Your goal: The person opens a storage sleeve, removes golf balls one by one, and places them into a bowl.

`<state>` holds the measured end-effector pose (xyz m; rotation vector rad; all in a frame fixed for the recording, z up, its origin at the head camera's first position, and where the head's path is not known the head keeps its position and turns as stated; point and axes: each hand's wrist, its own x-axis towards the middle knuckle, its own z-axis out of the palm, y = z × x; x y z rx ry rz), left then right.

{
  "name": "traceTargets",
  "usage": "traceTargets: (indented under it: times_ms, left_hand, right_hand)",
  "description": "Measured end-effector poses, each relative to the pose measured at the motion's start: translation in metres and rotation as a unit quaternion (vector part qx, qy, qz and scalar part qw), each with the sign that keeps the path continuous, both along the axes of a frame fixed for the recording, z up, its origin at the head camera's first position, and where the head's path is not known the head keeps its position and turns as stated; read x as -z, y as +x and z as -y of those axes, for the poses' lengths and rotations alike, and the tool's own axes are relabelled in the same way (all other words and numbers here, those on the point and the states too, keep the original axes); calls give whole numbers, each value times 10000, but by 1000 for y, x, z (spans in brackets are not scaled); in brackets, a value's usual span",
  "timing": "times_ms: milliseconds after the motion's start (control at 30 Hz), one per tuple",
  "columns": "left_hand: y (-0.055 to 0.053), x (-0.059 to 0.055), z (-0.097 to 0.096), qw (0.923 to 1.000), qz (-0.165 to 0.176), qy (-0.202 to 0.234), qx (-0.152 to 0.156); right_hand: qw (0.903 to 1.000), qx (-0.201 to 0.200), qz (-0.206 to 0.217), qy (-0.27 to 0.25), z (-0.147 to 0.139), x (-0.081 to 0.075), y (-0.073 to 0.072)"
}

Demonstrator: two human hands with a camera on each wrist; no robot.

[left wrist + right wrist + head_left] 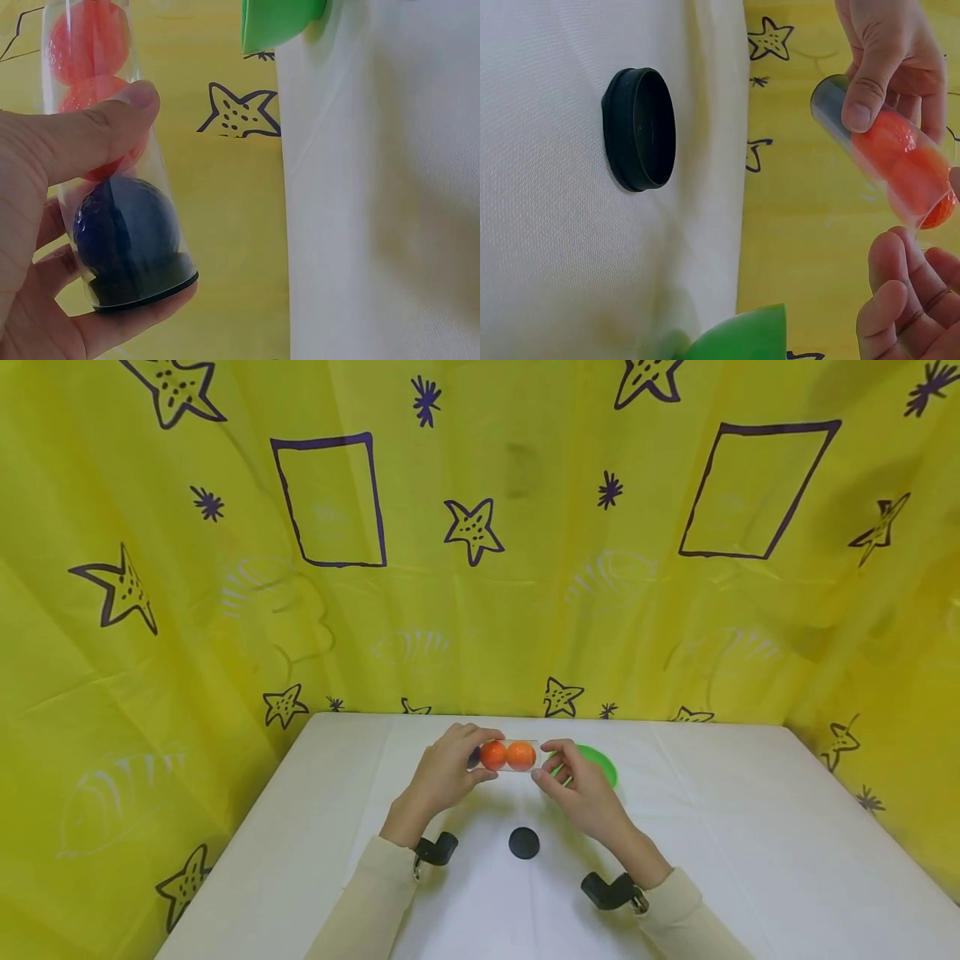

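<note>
In the head view, my left hand (442, 768) grips a clear plastic tube (507, 755) lying nearly level above the table. Two orange-red balls (522, 756) sit toward the tube's right end. A dark blue ball (126, 225) is near the other end, by a black end cap (146, 289) under my left fingers. My right hand (585, 789) is beside the tube's uncapped right end, its fingers loosely curved; the right wrist view shows its fingers (907, 300) close to the rim. Whether a fingertip touches the rim is hard to tell.
A loose black cap (524, 842) lies on the white table (720, 827), hollow side visible in the right wrist view. Behind my right hand stands a green bowl (602, 762), partly hidden. A yellow curtain (480, 610) with drawn stars borders the table's back and sides.
</note>
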<state>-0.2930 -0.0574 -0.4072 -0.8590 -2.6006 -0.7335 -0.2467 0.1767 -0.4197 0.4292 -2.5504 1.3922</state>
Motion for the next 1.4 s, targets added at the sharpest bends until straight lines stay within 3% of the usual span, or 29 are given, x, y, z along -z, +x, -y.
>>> traceTargets:
  times_ms: [500, 933, 1400]
  left_hand:
    - [2, -1, 0, 9993, -349, -131, -69]
    - [-1, 0, 1, 9986, -524, 104, 24]
    - [1, -3, -1, 9987, -391, 317, 74]
  right_hand:
    - [9997, -179, 157, 42, -2, 1, -3]
    - [9988, -334, 366, 15, -4, 2, -5]
    - [9984, -391, 417, 35, -7, 2, -4]
